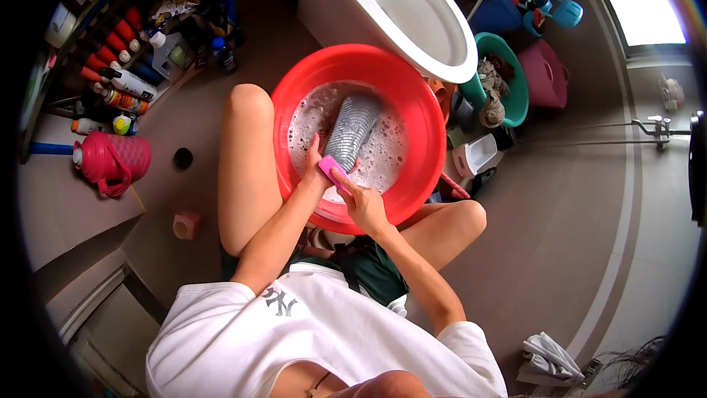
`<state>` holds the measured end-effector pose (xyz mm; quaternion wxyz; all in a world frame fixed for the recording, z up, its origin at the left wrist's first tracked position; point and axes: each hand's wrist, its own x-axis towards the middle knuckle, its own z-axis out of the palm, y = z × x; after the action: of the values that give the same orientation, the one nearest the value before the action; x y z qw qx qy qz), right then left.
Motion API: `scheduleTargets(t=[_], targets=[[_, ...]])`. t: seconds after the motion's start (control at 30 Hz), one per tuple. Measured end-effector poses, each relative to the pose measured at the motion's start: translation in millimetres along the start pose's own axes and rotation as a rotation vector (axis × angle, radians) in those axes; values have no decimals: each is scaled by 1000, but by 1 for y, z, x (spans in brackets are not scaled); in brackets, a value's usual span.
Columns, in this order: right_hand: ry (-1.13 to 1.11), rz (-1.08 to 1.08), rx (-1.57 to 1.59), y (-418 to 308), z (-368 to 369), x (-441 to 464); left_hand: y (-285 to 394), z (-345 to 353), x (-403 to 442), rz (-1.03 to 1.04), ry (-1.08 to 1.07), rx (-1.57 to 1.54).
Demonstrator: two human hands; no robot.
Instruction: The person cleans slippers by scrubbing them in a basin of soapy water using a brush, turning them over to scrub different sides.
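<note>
A silvery, ridged, tube-like object [353, 124] lies tilted in the red basin [423, 151], partly in foamy water [390, 170]. My left hand [317, 166] is closed around its near end, thumb on the left side and fingertips showing on the right. In my right hand [364, 206] is a pink block [335, 174], pressed against that end close to my left hand. Whether the block is a sponge or a bar of soap, I cannot tell. The basin sits between my bent knees, and suds hide the lower side of the ridged object.
A white toilet [420, 19] stands just beyond the basin. To its right are a green tub [515, 89] with cloths and a pink bucket [543, 74]. Bottles [132, 83] crowd a shelf at left, above a pink jug [114, 162]. A small pink container [186, 225] rests on the floor.
</note>
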<state>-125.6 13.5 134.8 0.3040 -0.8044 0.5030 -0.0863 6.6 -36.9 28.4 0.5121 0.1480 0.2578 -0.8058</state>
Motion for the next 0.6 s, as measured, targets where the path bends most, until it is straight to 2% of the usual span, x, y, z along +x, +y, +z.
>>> scheduleTargets(t=[0.07,0.3,0.4,0.5,0.6], targets=[[36,5,-105,2,-2,-5,1,-7,8,-45,-103,7],[68,-22,-248,28,3,22,1,6,-1,70,-9,34],[145,31,-207,51,3,41,2,-26,20,32,-7,49],[124,58,-342,79,-3,71,3,-23,22,65,-3,45],[286,10,-437,119,-8,112,1,-17,21,56,-79,-22]])
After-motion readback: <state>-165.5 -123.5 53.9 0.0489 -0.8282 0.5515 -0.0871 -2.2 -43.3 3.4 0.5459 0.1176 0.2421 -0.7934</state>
